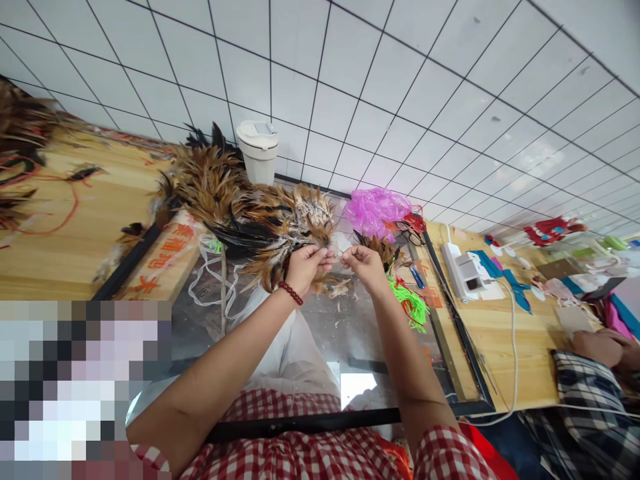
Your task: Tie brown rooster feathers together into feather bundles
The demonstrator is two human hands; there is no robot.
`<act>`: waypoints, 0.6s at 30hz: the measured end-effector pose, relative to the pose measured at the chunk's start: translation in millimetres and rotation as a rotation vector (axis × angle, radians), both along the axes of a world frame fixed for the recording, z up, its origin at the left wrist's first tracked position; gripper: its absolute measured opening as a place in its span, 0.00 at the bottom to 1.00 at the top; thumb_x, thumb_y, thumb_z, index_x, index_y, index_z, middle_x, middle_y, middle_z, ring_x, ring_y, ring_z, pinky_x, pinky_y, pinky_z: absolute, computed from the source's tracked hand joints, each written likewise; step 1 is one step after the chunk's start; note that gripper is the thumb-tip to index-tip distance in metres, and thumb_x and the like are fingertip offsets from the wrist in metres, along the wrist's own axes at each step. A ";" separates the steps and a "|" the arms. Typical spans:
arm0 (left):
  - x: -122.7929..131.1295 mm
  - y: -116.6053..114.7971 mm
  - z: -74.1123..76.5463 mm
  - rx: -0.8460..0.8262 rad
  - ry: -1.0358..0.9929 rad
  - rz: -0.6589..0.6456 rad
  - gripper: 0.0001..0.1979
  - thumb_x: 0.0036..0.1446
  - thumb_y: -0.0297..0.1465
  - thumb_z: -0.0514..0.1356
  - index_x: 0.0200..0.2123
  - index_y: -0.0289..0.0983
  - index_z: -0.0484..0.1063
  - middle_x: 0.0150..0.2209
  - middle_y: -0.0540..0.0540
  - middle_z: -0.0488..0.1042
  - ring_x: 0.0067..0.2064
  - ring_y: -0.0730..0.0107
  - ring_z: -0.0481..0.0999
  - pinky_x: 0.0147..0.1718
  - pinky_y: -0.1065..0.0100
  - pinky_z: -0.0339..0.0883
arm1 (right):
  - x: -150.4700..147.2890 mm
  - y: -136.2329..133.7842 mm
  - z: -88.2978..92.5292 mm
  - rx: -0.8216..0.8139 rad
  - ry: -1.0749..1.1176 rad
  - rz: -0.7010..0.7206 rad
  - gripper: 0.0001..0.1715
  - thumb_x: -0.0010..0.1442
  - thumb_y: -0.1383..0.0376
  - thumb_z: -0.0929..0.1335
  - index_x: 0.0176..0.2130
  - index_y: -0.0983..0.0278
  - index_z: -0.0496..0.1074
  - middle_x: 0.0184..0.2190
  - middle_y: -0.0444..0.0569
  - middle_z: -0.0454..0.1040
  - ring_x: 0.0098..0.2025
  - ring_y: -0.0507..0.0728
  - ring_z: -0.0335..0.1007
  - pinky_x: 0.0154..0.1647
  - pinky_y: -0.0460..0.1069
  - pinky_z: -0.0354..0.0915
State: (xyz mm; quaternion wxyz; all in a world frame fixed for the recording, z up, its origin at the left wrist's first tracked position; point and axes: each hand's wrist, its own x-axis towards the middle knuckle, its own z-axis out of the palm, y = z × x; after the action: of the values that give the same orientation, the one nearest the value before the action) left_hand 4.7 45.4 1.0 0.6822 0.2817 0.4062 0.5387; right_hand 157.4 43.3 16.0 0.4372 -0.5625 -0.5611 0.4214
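Note:
Near the middle of the glass-topped table, my left hand, with a dark red bead bracelet on its wrist, has its fingers pinched together. A small brown feather rises from its fingertips, the base hidden by the fingers. Close on the other side, my right hand pinches too. What it holds is too fine to make out, perhaps a thin strand between the hands. Just beyond and left of them lies a pile of brown, black and pale feathers.
A white lidded cup stands by the tiled wall. Around lie pink plastic film, bright green strings, a blue cutter, white ribbon and a white power strip. A person in a checked sleeve sits at right.

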 end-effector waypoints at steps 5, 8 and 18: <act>4.1 -4.2 -1.5 0.019 0.047 -0.113 0.10 0.44 0.32 0.68 0.25 0.30 0.74 0.25 0.44 0.77 0.25 0.73 0.76 0.26 0.72 0.73 | -3.9 -0.4 -0.5 0.023 0.009 0.004 0.13 0.50 0.56 0.70 0.27 0.63 0.70 0.21 0.42 0.72 0.24 0.51 0.68 0.27 0.46 0.62; 6.8 -5.4 -4.1 0.041 0.093 -0.148 0.10 0.42 0.32 0.69 0.25 0.31 0.76 0.24 0.46 0.77 0.24 0.73 0.75 0.26 0.71 0.73 | -5.3 -0.7 -0.4 0.026 0.006 0.000 0.13 0.49 0.56 0.70 0.27 0.63 0.70 0.21 0.42 0.71 0.24 0.51 0.68 0.28 0.46 0.63; 6.5 -2.6 -10.0 0.093 0.153 -0.041 0.07 0.48 0.31 0.64 0.23 0.33 0.72 0.20 0.50 0.73 0.20 0.78 0.70 0.21 0.74 0.67 | -2.8 1.1 -10.0 0.248 -0.253 -0.041 0.12 0.59 0.64 0.63 0.39 0.63 0.74 0.35 0.48 0.75 0.36 0.54 0.71 0.42 0.50 0.66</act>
State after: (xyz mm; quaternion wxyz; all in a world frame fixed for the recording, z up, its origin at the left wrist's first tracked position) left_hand 11.2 42.8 -9.0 0.6463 0.3617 0.4259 0.5196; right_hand 154.6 44.4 6.0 0.4376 -0.5642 -0.6476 0.2661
